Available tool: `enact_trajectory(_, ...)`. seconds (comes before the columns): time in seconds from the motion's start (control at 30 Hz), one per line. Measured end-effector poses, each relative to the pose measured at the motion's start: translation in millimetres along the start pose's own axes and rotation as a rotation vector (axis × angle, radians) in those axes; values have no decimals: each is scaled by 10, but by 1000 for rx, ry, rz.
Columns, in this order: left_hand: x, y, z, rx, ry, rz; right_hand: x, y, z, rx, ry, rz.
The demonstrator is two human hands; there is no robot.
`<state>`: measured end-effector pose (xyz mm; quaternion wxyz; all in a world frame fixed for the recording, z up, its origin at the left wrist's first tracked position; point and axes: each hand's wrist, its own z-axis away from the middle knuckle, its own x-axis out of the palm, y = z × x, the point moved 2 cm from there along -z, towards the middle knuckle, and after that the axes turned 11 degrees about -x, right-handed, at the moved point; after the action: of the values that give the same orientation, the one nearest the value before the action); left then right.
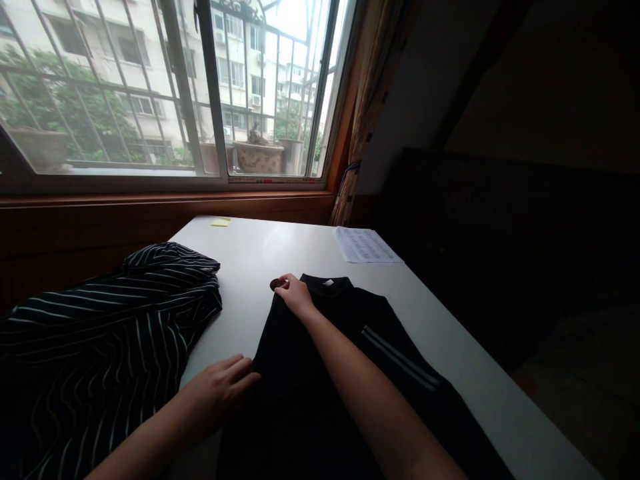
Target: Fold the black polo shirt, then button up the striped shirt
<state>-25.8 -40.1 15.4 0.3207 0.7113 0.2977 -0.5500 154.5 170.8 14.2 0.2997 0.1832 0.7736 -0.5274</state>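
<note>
A black collared shirt (pixel 300 420) lies spread on the white table, its collar at the far end and two pale stripes along its right sleeve. My right hand (pixel 296 295) is closed at the shirt's left shoulder, near the collar. Its thumb and fingertips pinch a small, dark reddish-brown round object (pixel 274 285), whose kind I cannot make out. Nearer to me, my left hand (pixel 227 383) has its fingers pressed together on the shirt's left edge, gripping the cloth. My right forearm crosses over the shirt and covers part of its front.
A black garment with white stripes (pixel 115 333) lies crumpled along the left side of the white table (pixel 245 293). Printed sheets (pixel 369 245) rest at the far right, and a yellow sticky note (pixel 221 222) at the far left. Beyond stands a barred window (pixel 210 93) with a curtain (pixel 367 100).
</note>
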Motion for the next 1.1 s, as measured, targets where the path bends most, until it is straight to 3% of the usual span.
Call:
enact_trajectory(0.27, 23, 3, 1, -19, 30, 20, -90, -54, 89, -118, 4, -24)
enact_trajectory(0.47, -94, 55, -2, -94, 9, 50, -71, -22, 82, -111, -35, 9)
enact_trajectory(0.8, -135, 2, 31, -99, -49, 79, 28, -67, 60, -114, 1, -24)
enact_trajectory(1.1, -93, 10, 37, -97, 11, 66, 77, -70, 37, -147, 36, -39)
